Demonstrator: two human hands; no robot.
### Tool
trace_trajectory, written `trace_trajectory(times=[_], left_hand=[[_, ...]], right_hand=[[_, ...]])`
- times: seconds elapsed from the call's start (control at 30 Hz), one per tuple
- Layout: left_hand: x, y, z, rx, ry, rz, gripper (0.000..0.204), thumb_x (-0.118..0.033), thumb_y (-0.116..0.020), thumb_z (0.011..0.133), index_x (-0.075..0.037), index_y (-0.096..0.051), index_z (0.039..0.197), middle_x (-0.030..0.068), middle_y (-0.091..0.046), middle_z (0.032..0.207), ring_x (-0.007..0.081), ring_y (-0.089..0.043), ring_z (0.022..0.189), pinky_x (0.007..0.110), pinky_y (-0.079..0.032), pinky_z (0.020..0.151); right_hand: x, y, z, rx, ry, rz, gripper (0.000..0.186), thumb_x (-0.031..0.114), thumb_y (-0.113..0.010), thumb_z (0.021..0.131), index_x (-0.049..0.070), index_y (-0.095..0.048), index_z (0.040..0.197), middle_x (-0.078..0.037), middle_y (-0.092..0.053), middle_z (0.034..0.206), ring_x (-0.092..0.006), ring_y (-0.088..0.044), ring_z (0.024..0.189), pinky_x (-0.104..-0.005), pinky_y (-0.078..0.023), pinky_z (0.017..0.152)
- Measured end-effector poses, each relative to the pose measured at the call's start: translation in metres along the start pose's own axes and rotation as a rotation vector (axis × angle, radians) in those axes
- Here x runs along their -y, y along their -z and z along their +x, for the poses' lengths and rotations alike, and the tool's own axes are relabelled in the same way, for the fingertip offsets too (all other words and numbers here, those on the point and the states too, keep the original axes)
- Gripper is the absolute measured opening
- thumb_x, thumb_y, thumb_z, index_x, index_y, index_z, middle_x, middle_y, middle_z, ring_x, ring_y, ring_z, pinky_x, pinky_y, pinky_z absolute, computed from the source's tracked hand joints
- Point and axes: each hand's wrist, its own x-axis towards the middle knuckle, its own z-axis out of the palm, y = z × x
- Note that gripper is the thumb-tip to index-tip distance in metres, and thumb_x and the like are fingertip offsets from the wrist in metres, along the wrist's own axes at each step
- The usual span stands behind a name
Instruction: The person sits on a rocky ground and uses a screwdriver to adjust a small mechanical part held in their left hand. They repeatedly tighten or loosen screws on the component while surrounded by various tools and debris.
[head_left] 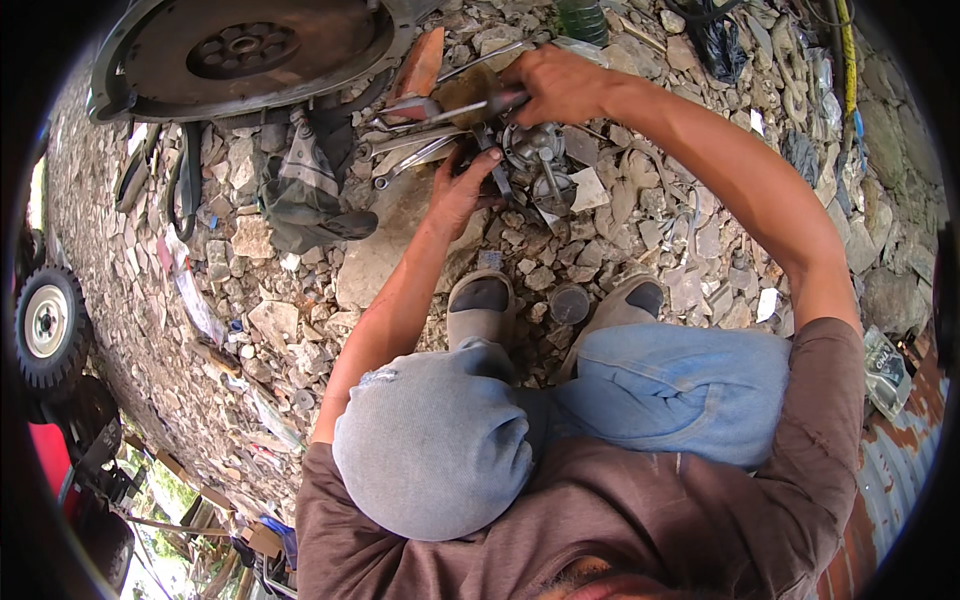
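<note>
My right hand [552, 88] is closed around the dark grip of a tool [508, 99], whose long metal shaft points left; its exact kind is unclear. Below it, my left hand [462, 188] is closed on a narrow grey metal piece [492, 160], with the thumb lying against it. Right beside that piece sits a greasy cast-metal assembly [540, 155] with round housings. Several wrenches lie left of my hands, among them a ring-ended wrench [412, 163]. A brownish lump [468, 90] lies partly behind the tool's shaft.
A large flywheel in its housing [105, 98] stands at the upper left. Near it are a dark green cloth [300, 205] and an orange wedge-shaped piece [420, 62]. Broken stone covers the ground. A round dark cap [569, 304] lies between my shoes. A wheel [48, 320] is far left.
</note>
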Motion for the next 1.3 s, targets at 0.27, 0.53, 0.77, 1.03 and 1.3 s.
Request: trace_trajectory(times=[0.27,0.53,0.77,1.03,1.3], left_hand=[[-0.001,0.002,0.002,0.036,0.022,-0.001,0.09,-0.036,-0.083,0.087,-0.004,-0.035,0.156,0.0144,-0.063,0.13,0.0268,-0.069,0.11,0.047,-0.063,0.082],[-0.002,0.005,0.003,0.07,0.041,0.011,0.059,-0.039,-0.071,0.096,-0.007,-0.049,0.14,0.0128,-0.071,0.114,0.0296,-0.073,0.102,0.054,-0.062,0.089],[-0.004,0.003,0.001,0.07,0.046,0.021,0.058,-0.042,-0.071,0.096,-0.006,-0.051,0.136,0.0137,-0.071,0.115,0.0296,-0.073,0.105,0.054,-0.061,0.09],[-0.005,0.002,-0.001,0.067,0.036,0.008,0.056,-0.042,-0.071,0.096,-0.006,-0.052,0.135,0.0134,-0.071,0.115,0.0299,-0.073,0.104,0.054,-0.061,0.089],[-0.003,0.004,0.003,0.063,0.051,0.027,0.056,-0.041,-0.071,0.095,-0.008,-0.052,0.137,0.0123,-0.071,0.114,0.0291,-0.073,0.102,0.053,-0.062,0.088]], right_hand=[[-0.07,0.016,-0.111,-0.131,-0.353,0.5,0.021,0.019,-0.079,0.086,0.005,-0.068,0.096,-0.001,-0.066,0.079,-0.0118,-0.061,0.077,-0.0317,-0.049,0.072],[-0.094,-0.105,-0.201,0.053,-0.663,0.5,0.041,0.026,-0.079,0.08,0.006,-0.07,0.115,-0.012,-0.075,0.098,-0.0278,-0.07,0.09,-0.0379,-0.054,0.088],[-0.096,-0.136,-0.186,-0.059,-0.526,0.279,0.029,0.021,-0.074,0.078,0.005,-0.069,0.102,-0.021,-0.072,0.095,-0.0425,-0.067,0.092,-0.0487,-0.053,0.083],[-0.1,-0.149,-0.187,-0.095,-0.438,0.213,0.026,0.017,-0.074,0.079,0.006,-0.068,0.102,-0.019,-0.072,0.094,-0.0415,-0.068,0.093,-0.0487,-0.054,0.083],[-0.1,-0.134,-0.191,-0.138,-0.501,0.345,0.031,0.02,-0.08,0.079,0.004,-0.069,0.104,-0.018,-0.071,0.09,-0.0346,-0.069,0.087,-0.0445,-0.054,0.079]])
